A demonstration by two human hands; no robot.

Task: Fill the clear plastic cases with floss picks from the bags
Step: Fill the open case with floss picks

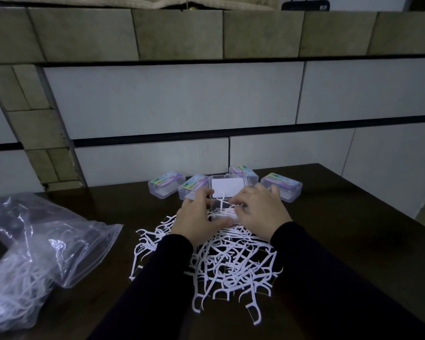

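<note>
The open clear case [222, 204] sits between both hands, lid up, picks sticking out. The left hand [198, 218] grips its side; the right hand [260, 212] curls its fingers onto the picks inside. I'd lay them parallel so the lid shuts. The loose pile [231, 261] crowds under the wrists, closed cases [166, 184] are just beyond, and the bag [34, 253] is off left.

Open clear case [227, 190] behind loose white floss picks [231, 263]; crumpled bag [34, 253] far left
</note>
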